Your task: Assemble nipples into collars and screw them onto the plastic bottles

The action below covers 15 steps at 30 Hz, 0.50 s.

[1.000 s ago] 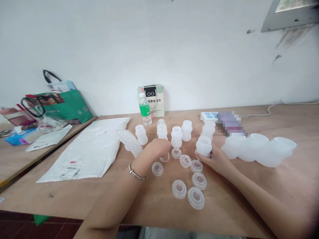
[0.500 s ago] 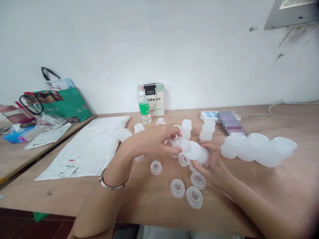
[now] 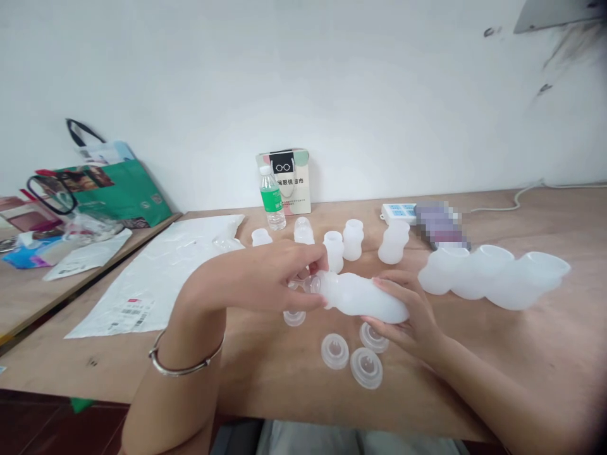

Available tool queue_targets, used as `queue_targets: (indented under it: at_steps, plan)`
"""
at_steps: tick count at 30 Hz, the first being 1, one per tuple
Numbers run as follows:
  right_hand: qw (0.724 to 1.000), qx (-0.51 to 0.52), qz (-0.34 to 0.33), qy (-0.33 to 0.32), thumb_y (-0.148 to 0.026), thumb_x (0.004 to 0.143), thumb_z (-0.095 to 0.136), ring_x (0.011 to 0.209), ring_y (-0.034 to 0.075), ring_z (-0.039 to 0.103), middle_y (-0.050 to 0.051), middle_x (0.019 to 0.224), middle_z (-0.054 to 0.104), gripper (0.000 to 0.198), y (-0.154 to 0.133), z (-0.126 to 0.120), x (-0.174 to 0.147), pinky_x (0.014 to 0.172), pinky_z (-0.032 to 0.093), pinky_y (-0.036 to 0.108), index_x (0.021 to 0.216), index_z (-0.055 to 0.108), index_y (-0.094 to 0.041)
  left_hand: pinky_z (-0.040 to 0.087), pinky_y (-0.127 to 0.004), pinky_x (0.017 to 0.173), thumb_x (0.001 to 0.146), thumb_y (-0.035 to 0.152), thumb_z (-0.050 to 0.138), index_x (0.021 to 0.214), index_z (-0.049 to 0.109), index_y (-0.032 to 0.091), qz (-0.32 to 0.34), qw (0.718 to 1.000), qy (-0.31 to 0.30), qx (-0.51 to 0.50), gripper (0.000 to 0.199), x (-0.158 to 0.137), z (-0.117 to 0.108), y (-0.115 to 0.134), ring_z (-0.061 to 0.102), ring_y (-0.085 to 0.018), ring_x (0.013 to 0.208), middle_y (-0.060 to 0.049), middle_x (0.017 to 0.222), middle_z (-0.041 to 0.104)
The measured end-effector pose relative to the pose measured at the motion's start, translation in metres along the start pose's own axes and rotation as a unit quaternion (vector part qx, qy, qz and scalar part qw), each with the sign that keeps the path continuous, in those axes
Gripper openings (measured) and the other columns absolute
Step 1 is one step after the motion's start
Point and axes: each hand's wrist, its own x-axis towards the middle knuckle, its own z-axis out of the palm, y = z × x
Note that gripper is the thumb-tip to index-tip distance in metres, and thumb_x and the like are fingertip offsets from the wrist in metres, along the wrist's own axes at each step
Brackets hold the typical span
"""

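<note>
- Now, in the head view, the right hand (image 3: 412,316) grips the base end of a white bottle (image 3: 360,295), tilted nearly flat above the tabletop (image 3: 279,379).
- The left hand (image 3: 270,272) pinches a clear piece (image 3: 313,284) at the bottle's mouth.
- Loose lids (image 3: 334,351) lie just nearer the camera.
- Other bottles (image 3: 353,240) stand beyond the hands.
- White cups (image 3: 515,284) sit to the right.

White wall (image 3: 379,95), scuffed top R; brown tbl (image 3: 275,388); dk-red flr (image 3: 42,420) btm L.

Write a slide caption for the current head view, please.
Left hand at the clear top of a white bottle held sideways in the right hand, loose lids nearby.
</note>
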Motion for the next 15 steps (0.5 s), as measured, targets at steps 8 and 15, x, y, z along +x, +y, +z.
queue_targets:
  at_steps: [8,15]
  plan:
    - [0.999,-0.029,0.000,0.027,-0.018,0.076,0.066,0.099,0.028,0.055,0.012,0.114,0.046,0.067,0.003,-0.003,-0.007,0.073,0.056,0.045,0.136,0.040,-0.030,0.036,-0.024,0.055,0.085,0.041,0.050,0.093,0.054,0.019,-0.029,0.999,-0.012,0.002,0.023,0.003,0.002,0.006,0.051,-0.012,0.060,0.000,0.074,0.060]
    - [0.996,-0.055,-0.024,0.062,-0.010,0.073,0.061,0.098,0.028,0.058,0.005,0.115,0.046,0.055,0.002,-0.003,-0.015,0.070,0.058,0.046,0.115,0.050,-0.043,0.038,-0.024,0.058,0.088,0.034,0.046,0.094,0.056,0.019,0.007,0.998,-0.046,-0.030,0.019,0.007,0.004,0.002,0.054,-0.013,0.063,0.000,0.075,0.061]
